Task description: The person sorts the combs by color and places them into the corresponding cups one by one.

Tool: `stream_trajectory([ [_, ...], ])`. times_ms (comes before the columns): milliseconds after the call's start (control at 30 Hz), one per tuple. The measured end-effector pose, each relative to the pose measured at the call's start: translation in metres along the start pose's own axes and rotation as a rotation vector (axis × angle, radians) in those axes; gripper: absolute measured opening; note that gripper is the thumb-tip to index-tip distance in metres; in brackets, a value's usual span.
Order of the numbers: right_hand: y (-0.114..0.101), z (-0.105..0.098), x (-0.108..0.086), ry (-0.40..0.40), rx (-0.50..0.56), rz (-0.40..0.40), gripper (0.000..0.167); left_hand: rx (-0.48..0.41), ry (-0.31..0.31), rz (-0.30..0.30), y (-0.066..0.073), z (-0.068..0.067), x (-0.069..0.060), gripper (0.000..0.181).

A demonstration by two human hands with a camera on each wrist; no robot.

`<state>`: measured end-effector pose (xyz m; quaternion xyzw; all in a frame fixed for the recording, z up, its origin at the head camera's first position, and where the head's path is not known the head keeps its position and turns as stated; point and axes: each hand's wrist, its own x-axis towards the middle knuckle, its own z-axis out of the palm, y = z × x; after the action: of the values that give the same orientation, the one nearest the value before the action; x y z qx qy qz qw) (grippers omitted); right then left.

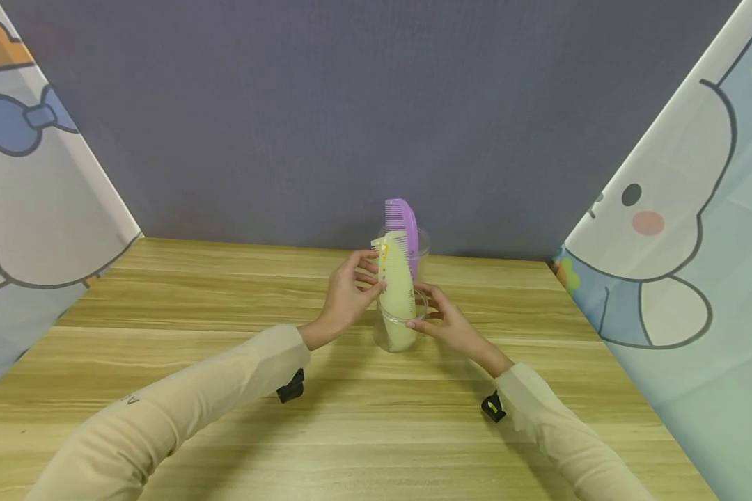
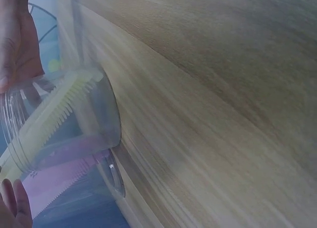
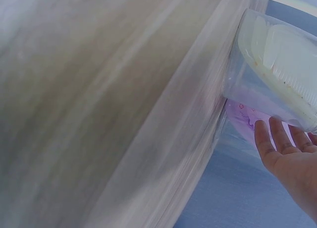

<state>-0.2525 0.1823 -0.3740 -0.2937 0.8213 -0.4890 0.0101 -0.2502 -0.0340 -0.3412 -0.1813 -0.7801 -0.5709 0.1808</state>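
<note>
A clear plastic jar (image 1: 385, 337) stands on the table with a pale yellow comb (image 1: 396, 285) inside, its upper part sticking out above the rim. My left hand (image 1: 349, 291) pinches that comb on its left side, thumb in front. Comb teeth show on both sides at its top, and I cannot tell if a second yellow comb is behind. My right hand (image 1: 448, 323) grips the jar near its rim from the right, thumb in front and fingers behind. Just behind, a purple comb (image 1: 411, 236) stands in another clear jar (image 1: 423, 243), partly hidden by the yellow one.
The wooden table (image 1: 225, 299) reaches back to a dark grey wall panel (image 1: 351, 104). Cartoon-printed sheets (image 1: 658, 229) stand along both sides. A black wrist strap piece (image 1: 291, 386) shows under the left sleeve, another (image 1: 493, 407) by the right.
</note>
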Motion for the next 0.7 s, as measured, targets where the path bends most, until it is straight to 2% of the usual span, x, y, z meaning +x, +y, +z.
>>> stream_trajectory([
  [433,0.000,0.000,0.003,-0.014,0.013,-0.009,0.069,-0.028,-0.024,0.005,-0.008,-0.009,0.000,0.049],
  [700,0.001,-0.004,0.004,-0.041,0.020,0.000,0.072,-0.025,-0.091,-0.056,-0.015,-0.026,-0.005,0.053],
])
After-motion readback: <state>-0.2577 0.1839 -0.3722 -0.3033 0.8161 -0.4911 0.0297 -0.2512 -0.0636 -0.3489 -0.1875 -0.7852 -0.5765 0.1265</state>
